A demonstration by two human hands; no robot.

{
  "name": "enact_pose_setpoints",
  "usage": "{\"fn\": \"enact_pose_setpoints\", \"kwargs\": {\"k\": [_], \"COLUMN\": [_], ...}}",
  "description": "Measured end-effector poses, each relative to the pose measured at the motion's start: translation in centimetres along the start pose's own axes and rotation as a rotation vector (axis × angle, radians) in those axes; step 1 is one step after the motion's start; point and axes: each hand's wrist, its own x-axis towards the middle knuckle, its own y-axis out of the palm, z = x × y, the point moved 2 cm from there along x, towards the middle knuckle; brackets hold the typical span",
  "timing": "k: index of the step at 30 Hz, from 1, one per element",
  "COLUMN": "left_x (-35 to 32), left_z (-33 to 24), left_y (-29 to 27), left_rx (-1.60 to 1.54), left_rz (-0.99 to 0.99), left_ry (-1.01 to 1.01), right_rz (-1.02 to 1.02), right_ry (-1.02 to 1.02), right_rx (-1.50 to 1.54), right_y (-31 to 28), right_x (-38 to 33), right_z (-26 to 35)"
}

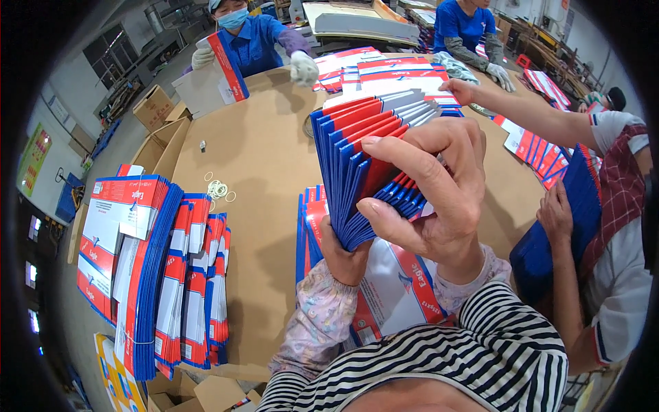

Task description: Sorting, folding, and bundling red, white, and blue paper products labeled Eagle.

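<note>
While the left hand (343, 261) grips the lower end of a fan of folders (357, 165) above the near edge of the table (264, 165), the right hand (443, 182) is positioned at the fan's upper part. The left hand is closed on the folders; its fingers are largely hidden. The right thumb and index finger stand wide apart at the folder edges; whether they press on them cannot be determined.

Labels: the folders are red, white and blue. White lettering on red, a small blue emblem and finer print appear on the front bundle (103, 240) at the table's left edge. Matching colours mark the flat stack (398, 292) at the table's near edge.

Clearance: bare surface extends across the table's left half, between the left-edge bundles and the fan. A pile (405, 69) occupies the far edge; another pile (539, 154) occupies the right side.

Quantities: one fan, more than ten folder edges visible, exact count prevented by overlap. One cluster of rubber bands (217, 189) lies on the table's left half. Three other people are at the table: one masked person (237, 41) at the far left, holding one folder (226, 69); one blue-shirted person (456, 27) at the far right; one apron wearer (614, 185) at the right edge, holding a blue-edged stack (559, 240).
</note>
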Motion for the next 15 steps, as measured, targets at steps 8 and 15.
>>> {"fn": "enact_pose_setpoints", "kwargs": {"k": [8,15], "left_x": [0.05,0.09], "left_z": [0.35,0.14], "left_y": [0.15,0.07], "left_rx": [0.020,-0.015], "left_rz": [-0.013,-0.023], "left_ry": [0.051,0.017], "right_rz": [-0.064,-0.022], "right_ry": [-0.012,-0.003], "right_rx": [0.047,0.021], "right_y": [0.03,0.63], "right_x": [-0.47,0.14], "right_z": [-0.06,-0.02]}}
